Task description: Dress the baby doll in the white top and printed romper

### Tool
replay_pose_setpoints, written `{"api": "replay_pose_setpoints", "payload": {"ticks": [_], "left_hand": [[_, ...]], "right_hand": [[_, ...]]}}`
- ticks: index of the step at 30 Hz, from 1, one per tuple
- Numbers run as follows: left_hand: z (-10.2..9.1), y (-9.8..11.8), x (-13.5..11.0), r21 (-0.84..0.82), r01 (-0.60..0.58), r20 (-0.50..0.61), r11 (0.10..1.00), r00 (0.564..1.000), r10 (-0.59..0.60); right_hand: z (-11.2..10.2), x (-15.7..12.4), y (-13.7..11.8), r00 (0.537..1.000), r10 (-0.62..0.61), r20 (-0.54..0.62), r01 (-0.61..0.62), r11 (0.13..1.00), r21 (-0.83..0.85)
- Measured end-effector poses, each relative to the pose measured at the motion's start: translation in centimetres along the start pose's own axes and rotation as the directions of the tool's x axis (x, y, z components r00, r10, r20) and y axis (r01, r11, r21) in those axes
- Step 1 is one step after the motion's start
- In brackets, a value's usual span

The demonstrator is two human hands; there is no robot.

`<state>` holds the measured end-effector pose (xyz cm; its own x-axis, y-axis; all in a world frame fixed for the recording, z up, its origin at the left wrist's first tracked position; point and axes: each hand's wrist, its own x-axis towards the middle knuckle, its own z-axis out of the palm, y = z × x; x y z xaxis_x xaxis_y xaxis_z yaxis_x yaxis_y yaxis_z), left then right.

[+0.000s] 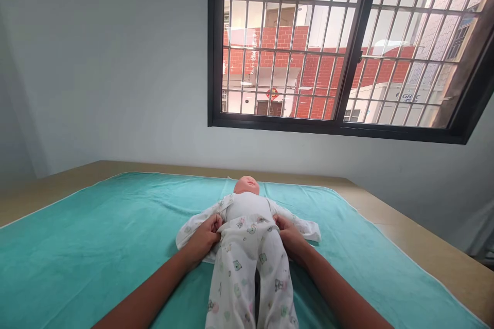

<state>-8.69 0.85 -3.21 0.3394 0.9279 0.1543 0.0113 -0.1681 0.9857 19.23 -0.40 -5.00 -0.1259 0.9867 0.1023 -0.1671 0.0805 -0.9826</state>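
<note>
A baby doll (247, 186) lies on its back on a teal towel (100, 236), head toward the window. It wears white printed trousers (247, 272) and an open white printed top (304, 227) spread under it. My left hand (205, 236) is closed on the trousers' waistband at the doll's left side in the picture. My right hand (288, 236) grips the waistband on the other side, fingers curled in. Both forearms reach in from the bottom edge.
The towel covers a tan table (409, 236) that stands against a pale wall. A barred window (339, 46) with a black frame is above, showing red brick buildings outside. The table's right edge drops off near the picture's right side.
</note>
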Motion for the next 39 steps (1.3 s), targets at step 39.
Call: {"api": "replay_pose_setpoints", "payload": {"ticks": [39], "left_hand": [[1.0, 3.1, 6.0, 0.673, -0.098, -0.152, 0.733, 0.952, 0.267]], "right_hand": [[0.7, 4.2, -3.1, 0.917, -0.381, -0.121, 0.157, 0.622, -0.767]]}}
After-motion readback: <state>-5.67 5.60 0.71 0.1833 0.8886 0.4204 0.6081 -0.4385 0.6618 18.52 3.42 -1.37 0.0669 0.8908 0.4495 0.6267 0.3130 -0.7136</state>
